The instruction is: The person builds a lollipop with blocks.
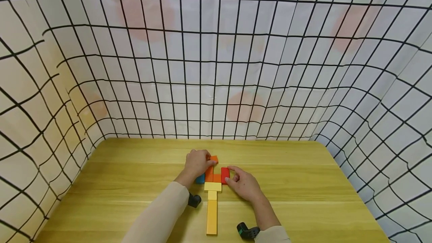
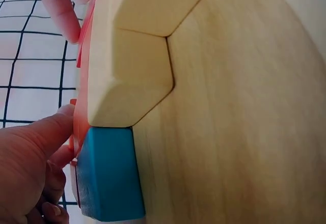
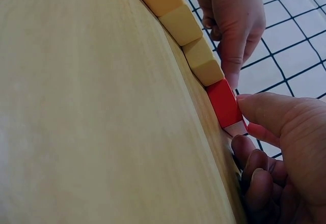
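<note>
My left hand (image 1: 197, 162) pinches a small orange block (image 1: 214, 159) between thumb and index finger at the far end of a flat layout of blocks. Below that hand lie a longer orange block (image 1: 209, 175) and a blue block (image 2: 117, 173), the blue one partly covered in the head view. On the layout's right side my right hand (image 1: 245, 186) pinches a red block (image 1: 225, 175), with the thumb at its near end and the index finger at its far end. Between the red and longer orange blocks sits a short orange block (image 1: 217, 178).
A pale yellow block (image 1: 213, 187) lies crosswise below the orange ones. Under it, a small yellow block (image 1: 212, 195) and a long amber block (image 1: 212, 218) run toward me. The wooden table (image 1: 303, 183) meets a grid-patterned cloth (image 1: 209, 74) behind and at both sides.
</note>
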Motion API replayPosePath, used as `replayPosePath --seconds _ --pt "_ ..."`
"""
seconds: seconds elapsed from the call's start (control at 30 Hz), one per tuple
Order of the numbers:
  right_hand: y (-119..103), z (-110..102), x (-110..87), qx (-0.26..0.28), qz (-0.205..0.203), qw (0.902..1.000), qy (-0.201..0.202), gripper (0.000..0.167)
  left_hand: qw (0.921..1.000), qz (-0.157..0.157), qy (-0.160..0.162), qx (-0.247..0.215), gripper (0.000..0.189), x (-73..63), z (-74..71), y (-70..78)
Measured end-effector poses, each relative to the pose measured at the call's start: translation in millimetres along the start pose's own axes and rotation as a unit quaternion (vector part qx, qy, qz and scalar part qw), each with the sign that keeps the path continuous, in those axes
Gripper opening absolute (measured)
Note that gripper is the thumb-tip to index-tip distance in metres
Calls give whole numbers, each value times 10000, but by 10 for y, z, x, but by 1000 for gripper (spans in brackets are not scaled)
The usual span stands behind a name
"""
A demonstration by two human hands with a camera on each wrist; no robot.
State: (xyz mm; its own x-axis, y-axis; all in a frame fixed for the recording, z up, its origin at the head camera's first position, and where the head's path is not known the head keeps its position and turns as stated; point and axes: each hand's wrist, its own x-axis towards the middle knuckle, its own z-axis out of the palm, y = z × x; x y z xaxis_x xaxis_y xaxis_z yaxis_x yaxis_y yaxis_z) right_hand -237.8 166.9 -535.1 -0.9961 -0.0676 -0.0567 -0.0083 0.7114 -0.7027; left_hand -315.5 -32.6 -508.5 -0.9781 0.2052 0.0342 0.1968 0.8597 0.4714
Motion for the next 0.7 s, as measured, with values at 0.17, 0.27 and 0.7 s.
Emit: replayPosePath --seconds 0.17,0.27,0.7 --pt "-7 1 -2 -19 14 10000 -2 49 9998 51 92 -146 37 -6 -23 -15" --pt "-12 0 -3 1 30 10000 -16 49 9997 104 143 -143 37 -3 -32 -37" --pt "-52 -27 -19 26 19 10000 -32 49 9953 520 -407 -706 37 -74 -88 -115"
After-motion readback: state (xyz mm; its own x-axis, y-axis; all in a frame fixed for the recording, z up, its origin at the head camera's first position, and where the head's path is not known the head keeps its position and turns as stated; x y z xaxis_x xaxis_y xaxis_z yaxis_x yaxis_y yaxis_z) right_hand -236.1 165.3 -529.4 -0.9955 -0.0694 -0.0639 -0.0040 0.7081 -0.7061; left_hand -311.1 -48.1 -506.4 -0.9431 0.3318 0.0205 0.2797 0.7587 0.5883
